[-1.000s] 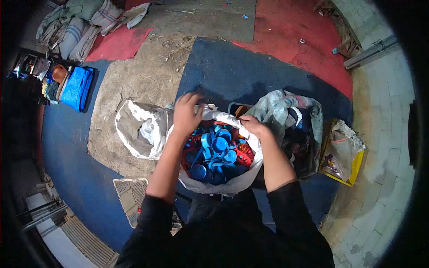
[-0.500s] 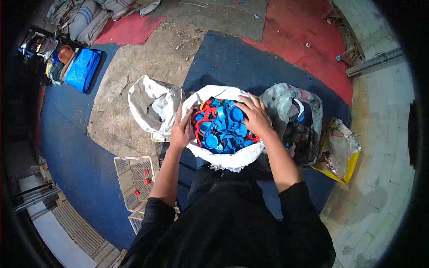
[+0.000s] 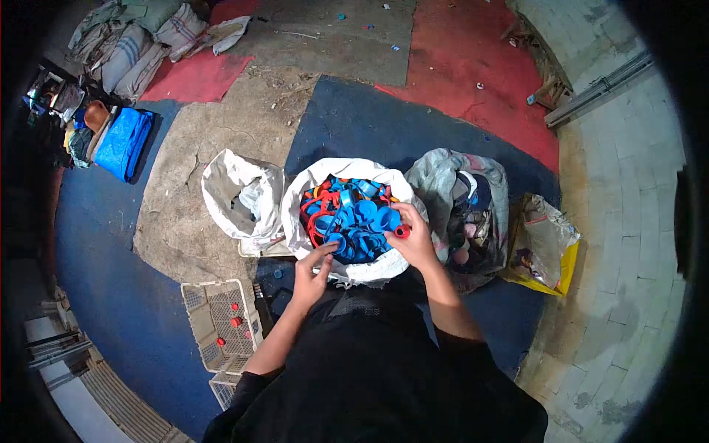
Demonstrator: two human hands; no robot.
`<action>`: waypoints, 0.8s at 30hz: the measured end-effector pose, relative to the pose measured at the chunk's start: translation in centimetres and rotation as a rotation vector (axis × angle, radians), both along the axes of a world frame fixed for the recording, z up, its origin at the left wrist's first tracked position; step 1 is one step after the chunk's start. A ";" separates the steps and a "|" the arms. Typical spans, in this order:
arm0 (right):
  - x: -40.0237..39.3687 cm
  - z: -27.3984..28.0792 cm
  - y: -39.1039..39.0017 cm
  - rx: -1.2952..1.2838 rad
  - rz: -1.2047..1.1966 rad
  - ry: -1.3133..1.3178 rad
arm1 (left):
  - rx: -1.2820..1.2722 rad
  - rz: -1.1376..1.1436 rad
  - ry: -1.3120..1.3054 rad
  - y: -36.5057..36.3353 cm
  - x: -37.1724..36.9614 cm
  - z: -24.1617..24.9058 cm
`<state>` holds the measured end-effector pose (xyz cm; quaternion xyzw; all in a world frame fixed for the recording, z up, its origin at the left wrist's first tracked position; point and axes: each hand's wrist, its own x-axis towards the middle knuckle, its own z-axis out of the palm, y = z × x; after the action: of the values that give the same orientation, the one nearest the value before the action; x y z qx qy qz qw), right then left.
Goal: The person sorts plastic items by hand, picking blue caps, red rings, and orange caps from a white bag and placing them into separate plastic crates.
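Note:
A white woven sack (image 3: 295,210) with its rim rolled back is full of blue and red plastic caps and rings. My right hand (image 3: 415,240) is over the sack's right side, closed on a small red cap (image 3: 402,231). A round blue cap (image 3: 385,219) lies right at its fingertips. My left hand (image 3: 312,277) reaches over the near left rim with thumb and fingers apart. Its fingertips are at another blue cap (image 3: 335,244) on top of the pile.
Left of the sack stands a smaller white sack (image 3: 218,188); on the right are a grey-green sack (image 3: 428,173) and a yellow-edged bag (image 3: 565,277). A cream plastic crate (image 3: 196,314) holds several red caps. A folded blue tarp (image 3: 124,144) lies far left.
Both hands have moved from the sack's side rims toward its near side. My right hand now holds a red cap. The view has shifted slightly.

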<state>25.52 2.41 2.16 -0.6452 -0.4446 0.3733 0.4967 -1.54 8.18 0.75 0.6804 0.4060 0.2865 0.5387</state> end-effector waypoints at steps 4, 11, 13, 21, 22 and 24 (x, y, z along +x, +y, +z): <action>-1.0 -2.1 -1.4 0.056 0.033 0.376 | -0.300 -0.044 -0.149 -0.6 1.0 -0.6; -2.0 -2.1 -1.3 -0.072 0.146 0.827 | -0.557 -0.075 -0.424 -0.2 4.0 0.5; -2.7 -3.0 -1.2 -0.151 0.094 0.845 | -0.364 -0.122 -0.345 -0.4 4.9 2.5; -3.9 -2.7 -0.6 -0.238 0.162 0.082 | -0.399 0.170 -0.414 -0.8 3.8 0.9; -4.4 -1.1 -0.3 -0.211 0.146 -0.192 | -0.536 0.314 -0.562 -0.6 3.3 1.8; -6.0 0.2 -0.2 0.134 0.238 -0.626 | -0.724 0.429 -0.675 0.4 0.7 -3.1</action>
<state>19.49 2.25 2.40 -0.6378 -0.6713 0.1825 0.3305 -0.88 8.61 -2.39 0.2232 0.4130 0.4346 0.7686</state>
